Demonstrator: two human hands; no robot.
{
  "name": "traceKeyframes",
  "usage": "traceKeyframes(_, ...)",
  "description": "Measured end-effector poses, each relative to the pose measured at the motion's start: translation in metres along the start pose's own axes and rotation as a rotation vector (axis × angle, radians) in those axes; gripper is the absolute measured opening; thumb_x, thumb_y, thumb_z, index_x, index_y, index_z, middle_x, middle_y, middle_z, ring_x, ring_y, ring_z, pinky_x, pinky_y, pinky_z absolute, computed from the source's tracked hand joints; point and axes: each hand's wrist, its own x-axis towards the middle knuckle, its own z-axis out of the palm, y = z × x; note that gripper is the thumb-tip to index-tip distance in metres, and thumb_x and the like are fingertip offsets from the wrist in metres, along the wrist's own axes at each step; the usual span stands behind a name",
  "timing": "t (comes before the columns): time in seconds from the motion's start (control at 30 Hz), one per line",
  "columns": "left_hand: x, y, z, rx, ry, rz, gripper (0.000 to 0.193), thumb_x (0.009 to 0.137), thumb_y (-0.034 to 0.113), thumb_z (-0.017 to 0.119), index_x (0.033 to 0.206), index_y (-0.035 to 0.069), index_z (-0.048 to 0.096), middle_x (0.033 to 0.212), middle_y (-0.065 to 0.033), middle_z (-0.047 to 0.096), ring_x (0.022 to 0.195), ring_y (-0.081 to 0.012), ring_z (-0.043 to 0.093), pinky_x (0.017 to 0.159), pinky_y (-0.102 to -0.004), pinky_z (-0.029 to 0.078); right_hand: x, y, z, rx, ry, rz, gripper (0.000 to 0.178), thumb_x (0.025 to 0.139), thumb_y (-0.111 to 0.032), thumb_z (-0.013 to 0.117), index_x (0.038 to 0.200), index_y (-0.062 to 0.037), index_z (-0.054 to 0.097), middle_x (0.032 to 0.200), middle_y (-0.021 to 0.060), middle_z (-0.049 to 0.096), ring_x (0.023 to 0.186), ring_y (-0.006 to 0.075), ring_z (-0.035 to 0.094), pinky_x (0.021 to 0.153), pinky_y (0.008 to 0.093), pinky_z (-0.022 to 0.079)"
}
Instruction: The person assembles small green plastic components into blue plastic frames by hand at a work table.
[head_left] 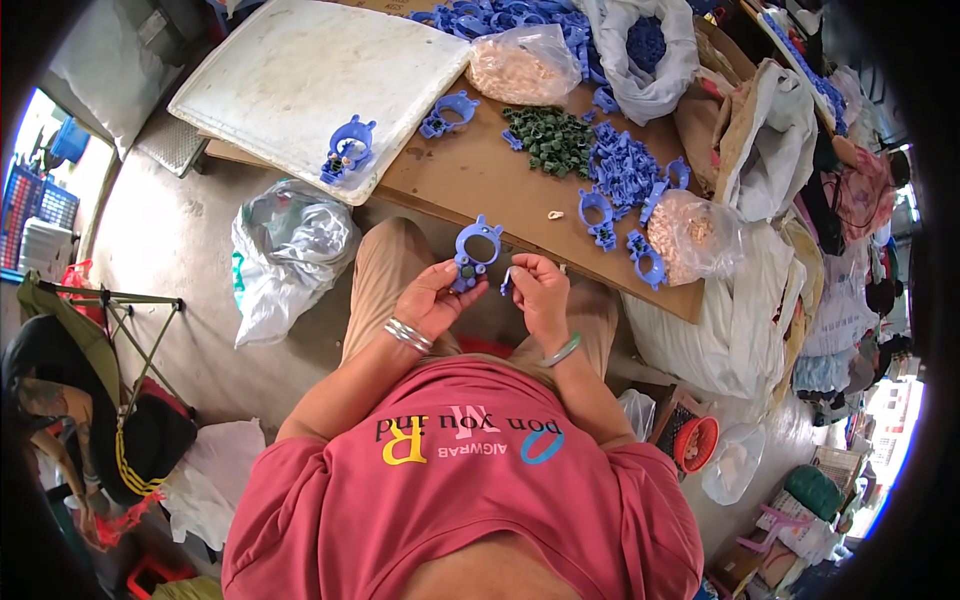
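Over my lap, my left hand (432,296) grips a blue plastic animal-shaped frame (477,248) with a round opening and two small ears. My right hand (540,293) pinches a small blue plastic piece (506,282) just to the right of that frame, apart from it. On the brown board in front of me lie a heap of small blue parts (622,168) and a heap of dark green parts (556,142). Similar blue frames (595,210) lie near the board's right edge, and a lone pale piece (556,215) rests closer to me.
A white board (310,75) at the left carries another blue frame (350,145). Clear bags of pale parts (695,237) and a white sack (650,70) of blue pieces stand on the table. A white bag (290,250) is on the floor; a co-worker's arm (65,440) shows far left.
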Motion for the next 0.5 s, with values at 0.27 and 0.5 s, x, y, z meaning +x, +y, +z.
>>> traceKeyframes(0.27,0.000,-0.001,-0.003,0.019,-0.069,-0.016,0.024,0.086,0.008,0.048,0.108,-0.002,0.050,0.100,-0.0130,0.057,0.095,-0.0271,0.055,0.089,-0.0500,0.042,0.000,0.013,0.013,-0.719,0.074,-0.575,0.012,0.078,-0.002,0.056,0.089,0.0010,0.059,0.070,0.0057,0.057,0.055,0.0099,0.053,0.049,0.0225,0.042)
traceKeyframes(0.5,0.002,0.000,-0.003,-0.013,-0.077,0.065,0.022,0.085,0.006,0.049,0.106,-0.002,0.051,0.099,-0.0117,0.058,0.094,-0.0248,0.056,0.088,-0.0440,0.044,-0.009,0.002,0.023,-0.796,-0.087,-0.775,0.017,0.069,0.003,0.059,0.084,-0.0023,0.054,0.086,0.0139,0.055,0.075,0.0304,0.056,0.066,0.0330,0.047)
